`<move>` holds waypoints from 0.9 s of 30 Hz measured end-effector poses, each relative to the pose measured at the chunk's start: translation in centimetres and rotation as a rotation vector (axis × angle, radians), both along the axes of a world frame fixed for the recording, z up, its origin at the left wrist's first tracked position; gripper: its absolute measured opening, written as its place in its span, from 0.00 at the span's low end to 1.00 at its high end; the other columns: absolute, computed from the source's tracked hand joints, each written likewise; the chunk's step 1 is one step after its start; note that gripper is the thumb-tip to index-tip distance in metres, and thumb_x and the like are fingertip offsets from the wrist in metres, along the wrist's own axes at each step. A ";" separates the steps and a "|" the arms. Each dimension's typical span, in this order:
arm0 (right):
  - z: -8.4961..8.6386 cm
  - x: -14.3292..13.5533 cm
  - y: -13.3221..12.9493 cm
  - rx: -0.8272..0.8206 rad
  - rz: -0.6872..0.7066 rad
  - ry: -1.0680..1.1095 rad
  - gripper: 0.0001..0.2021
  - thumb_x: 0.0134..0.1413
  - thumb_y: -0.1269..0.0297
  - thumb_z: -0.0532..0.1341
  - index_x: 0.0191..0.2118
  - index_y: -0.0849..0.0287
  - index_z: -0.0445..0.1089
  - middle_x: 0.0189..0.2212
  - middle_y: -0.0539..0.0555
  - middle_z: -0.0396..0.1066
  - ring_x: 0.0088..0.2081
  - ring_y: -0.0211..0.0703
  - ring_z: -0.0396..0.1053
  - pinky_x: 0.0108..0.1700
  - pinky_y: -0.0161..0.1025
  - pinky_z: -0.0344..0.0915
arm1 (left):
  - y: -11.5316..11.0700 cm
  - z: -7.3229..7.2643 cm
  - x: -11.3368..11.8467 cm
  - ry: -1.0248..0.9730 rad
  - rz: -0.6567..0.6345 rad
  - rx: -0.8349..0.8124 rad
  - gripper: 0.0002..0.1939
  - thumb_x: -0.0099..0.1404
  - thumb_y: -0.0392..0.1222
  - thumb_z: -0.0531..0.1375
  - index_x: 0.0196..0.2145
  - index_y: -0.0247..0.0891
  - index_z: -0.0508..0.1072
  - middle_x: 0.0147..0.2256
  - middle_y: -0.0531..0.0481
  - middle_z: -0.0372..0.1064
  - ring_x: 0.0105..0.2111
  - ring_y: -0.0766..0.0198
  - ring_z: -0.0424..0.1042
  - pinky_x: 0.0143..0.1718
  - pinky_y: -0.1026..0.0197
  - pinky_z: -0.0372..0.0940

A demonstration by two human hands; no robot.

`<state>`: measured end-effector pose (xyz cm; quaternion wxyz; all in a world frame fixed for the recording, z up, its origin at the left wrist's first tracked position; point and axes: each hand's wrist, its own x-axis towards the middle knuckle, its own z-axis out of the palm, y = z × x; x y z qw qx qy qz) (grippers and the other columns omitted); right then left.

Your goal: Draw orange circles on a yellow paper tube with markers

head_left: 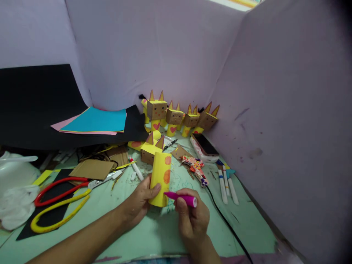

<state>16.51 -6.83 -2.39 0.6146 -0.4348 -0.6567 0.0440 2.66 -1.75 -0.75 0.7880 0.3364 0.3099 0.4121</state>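
Note:
My left hand (140,201) is closed around the lower left side of a yellow paper tube (158,172), held nearly upright with a slight tilt. Orange-red round spots run down the tube's right side. In my right hand (192,216) is a magenta marker (183,198), its tip touching or very close to the tube below the lowest large spot. Right behind the tube lies a yellow and brown cardboard animal figure (148,156) with two pointed ears or horns.
Several similar standing figures (156,110) line the back wall. Large scissors (66,198) lie left near cardboard pieces (92,169). Blue and pink paper sheets (95,121) rest on black card. On the right are a corded glue gun (195,167), a phone (205,145) and white markers (227,185).

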 end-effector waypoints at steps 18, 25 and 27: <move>0.7 0.5 0.1 0.011 -0.171 0.799 0.10 0.58 0.59 0.56 0.40 0.60 0.65 0.19 0.46 0.66 0.18 0.32 0.61 0.21 0.29 0.60 | -1.5 0.1 -0.9 0.630 0.011 0.644 0.25 0.50 0.45 0.66 0.47 0.40 0.73 0.42 0.45 0.74 0.41 0.48 0.69 0.42 0.58 0.60; 0.4 0.6 0.5 0.020 -0.164 0.751 0.09 0.52 0.63 0.62 0.39 0.60 0.69 0.28 0.52 0.70 0.27 0.42 0.68 0.30 0.40 0.65 | -2.4 0.0 -1.0 0.649 0.090 0.689 0.23 0.52 0.44 0.63 0.48 0.44 0.73 0.43 0.43 0.74 0.41 0.47 0.68 0.45 0.54 0.57; 0.4 0.4 0.5 0.020 -0.193 0.724 0.08 0.51 0.63 0.61 0.36 0.61 0.69 0.25 0.51 0.69 0.26 0.43 0.68 0.30 0.41 0.65 | -2.6 -0.1 -1.0 0.623 0.172 0.667 0.21 0.52 0.45 0.63 0.46 0.45 0.74 0.42 0.43 0.74 0.42 0.46 0.67 0.47 0.53 0.55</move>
